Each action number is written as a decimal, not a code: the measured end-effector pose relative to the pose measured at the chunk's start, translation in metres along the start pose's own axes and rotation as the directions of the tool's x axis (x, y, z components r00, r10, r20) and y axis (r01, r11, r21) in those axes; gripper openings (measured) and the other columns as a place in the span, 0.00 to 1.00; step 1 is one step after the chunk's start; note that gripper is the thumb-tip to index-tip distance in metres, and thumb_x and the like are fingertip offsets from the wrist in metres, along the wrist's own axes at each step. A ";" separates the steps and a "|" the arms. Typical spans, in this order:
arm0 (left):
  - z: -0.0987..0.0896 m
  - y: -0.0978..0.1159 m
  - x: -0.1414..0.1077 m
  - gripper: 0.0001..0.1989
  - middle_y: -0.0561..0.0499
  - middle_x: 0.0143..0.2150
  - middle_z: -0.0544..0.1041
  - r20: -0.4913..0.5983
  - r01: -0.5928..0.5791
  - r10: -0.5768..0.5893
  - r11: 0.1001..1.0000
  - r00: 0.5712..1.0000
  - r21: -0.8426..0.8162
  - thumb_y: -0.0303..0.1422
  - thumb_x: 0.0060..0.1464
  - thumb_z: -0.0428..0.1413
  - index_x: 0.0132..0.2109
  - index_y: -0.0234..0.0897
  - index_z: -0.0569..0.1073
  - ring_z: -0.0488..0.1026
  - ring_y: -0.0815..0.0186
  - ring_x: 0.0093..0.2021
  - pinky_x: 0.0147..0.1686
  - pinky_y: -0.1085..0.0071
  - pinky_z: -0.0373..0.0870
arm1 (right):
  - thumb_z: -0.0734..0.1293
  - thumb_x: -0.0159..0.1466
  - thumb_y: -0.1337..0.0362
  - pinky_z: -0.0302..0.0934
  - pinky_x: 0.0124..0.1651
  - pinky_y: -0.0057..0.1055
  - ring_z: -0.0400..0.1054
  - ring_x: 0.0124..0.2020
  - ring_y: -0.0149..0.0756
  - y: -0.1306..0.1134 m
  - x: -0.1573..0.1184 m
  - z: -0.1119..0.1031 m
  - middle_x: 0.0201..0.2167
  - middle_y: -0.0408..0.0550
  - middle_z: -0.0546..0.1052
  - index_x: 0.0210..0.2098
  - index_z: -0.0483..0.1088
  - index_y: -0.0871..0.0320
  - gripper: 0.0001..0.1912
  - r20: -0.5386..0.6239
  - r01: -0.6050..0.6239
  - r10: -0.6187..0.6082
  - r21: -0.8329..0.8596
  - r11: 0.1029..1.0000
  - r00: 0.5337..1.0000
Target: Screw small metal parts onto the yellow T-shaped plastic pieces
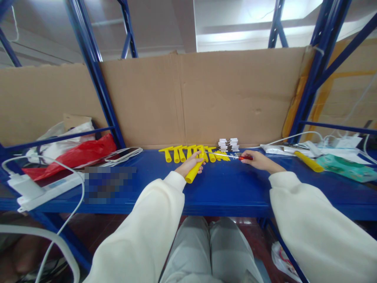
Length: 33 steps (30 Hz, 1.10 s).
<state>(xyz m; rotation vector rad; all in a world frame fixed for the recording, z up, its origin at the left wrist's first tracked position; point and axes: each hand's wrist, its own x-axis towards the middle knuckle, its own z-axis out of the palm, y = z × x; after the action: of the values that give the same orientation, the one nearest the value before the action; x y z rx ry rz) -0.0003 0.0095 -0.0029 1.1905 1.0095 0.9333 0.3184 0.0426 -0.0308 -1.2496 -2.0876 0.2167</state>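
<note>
My left hand (192, 164) is closed around a yellow T-shaped tool with a round, tube-like handle (193, 174), raised over the blue shelf top (226, 188). In my right hand (257, 161) is a screwdriver with a red handle (246, 157). Its thin metal shaft points left towards the head of the yellow tool; whether the tip touches it is too small to tell. Behind my left hand stands a row of similar yellow T-shaped tools (176, 154). Small flat yellow pieces (222, 156) and stacked white pieces with dark middles (229, 144) lie between my hands, towards the back.
A cardboard panel (212, 98) closes off the back, between blue posts (98, 78). To the left are a red plastic bag (79, 155), a phone (123, 154) and a white power strip (50, 192). At right lie another yellow tool (309, 161), a green packet (344, 167) and white cables.
</note>
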 end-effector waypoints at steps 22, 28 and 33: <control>-0.004 0.000 0.004 0.30 0.55 0.28 0.68 0.104 0.037 -0.031 0.998 0.994 -0.057 0.23 0.64 0.45 0.69 0.41 0.48 0.62 0.74 0.15 0.14 0.80 0.58 | 0.67 0.54 0.48 0.67 0.44 0.43 0.73 0.35 0.45 -0.001 -0.001 -0.001 0.31 0.52 0.79 0.29 0.70 0.55 0.16 0.034 -0.033 0.033 -0.007 0.999 0.999; -0.006 -0.001 0.006 0.30 0.55 0.28 0.69 0.103 0.032 -0.026 0.998 0.994 -0.056 0.23 0.63 0.45 0.69 0.41 0.48 0.63 0.73 0.16 0.15 0.79 0.59 | 0.68 0.54 0.49 0.67 0.44 0.41 0.73 0.35 0.44 0.000 -0.001 -0.003 0.31 0.51 0.79 0.29 0.71 0.56 0.15 0.021 -0.038 0.039 -0.014 0.999 0.999; -0.005 0.000 0.006 0.30 0.55 0.27 0.69 0.092 0.035 -0.028 0.997 0.995 -0.072 0.22 0.63 0.45 0.69 0.41 0.48 0.62 0.74 0.15 0.15 0.79 0.59 | 0.68 0.54 0.50 0.67 0.45 0.42 0.73 0.36 0.45 -0.002 -0.001 -0.003 0.33 0.51 0.80 0.31 0.72 0.55 0.14 0.000 -0.038 0.038 0.001 0.999 0.999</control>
<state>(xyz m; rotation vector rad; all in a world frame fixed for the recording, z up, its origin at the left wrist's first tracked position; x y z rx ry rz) -0.0037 0.0164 -0.0044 1.1421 0.9119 0.8765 0.3196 0.0403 -0.0280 -1.2893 -2.0653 0.2348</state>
